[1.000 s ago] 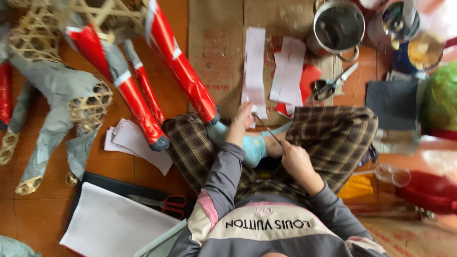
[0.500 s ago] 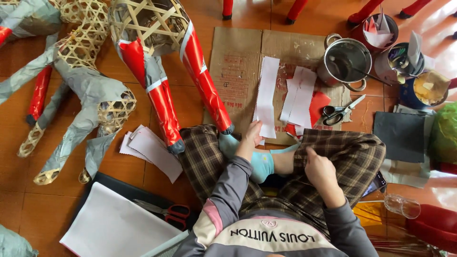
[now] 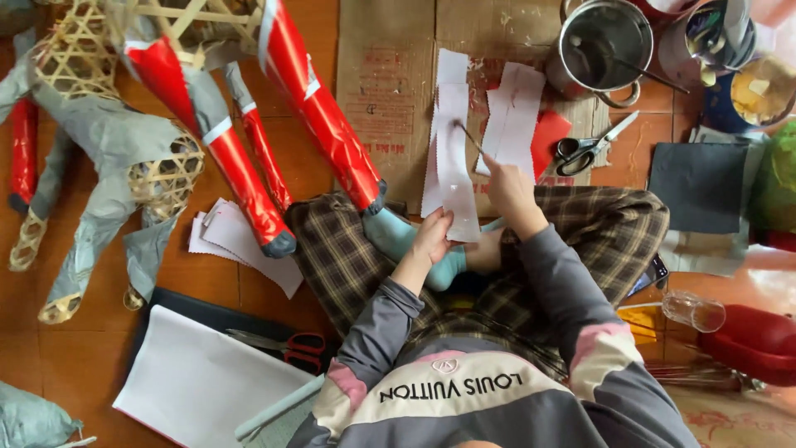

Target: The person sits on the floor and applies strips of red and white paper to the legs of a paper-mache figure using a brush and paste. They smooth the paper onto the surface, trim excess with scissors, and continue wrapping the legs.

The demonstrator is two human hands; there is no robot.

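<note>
I sit cross-legged on the floor. My left hand [image 3: 433,236] pinches the near end of a long white paper strip [image 3: 452,141] with zigzag edges, which lies on a brown cardboard sheet [image 3: 385,83]. My right hand [image 3: 510,189] holds a thin stick [image 3: 469,137] whose tip touches the middle of that strip. A second white strip [image 3: 516,116] lies just to the right, partly over a red paper piece [image 3: 554,137].
A bamboo-frame figure [image 3: 166,158] wrapped in red and grey paper fills the left. Around me are a metal pot [image 3: 601,41], black-handled scissors [image 3: 584,149], cut white pieces [image 3: 240,245], red-handled scissors [image 3: 286,342], a white sheet [image 3: 195,386], black paper [image 3: 701,187] and a glass [image 3: 692,311].
My right hand has risen from my lap and reached forward, bringing the stick onto the white strip. My left hand stays at the strip's near end.
</note>
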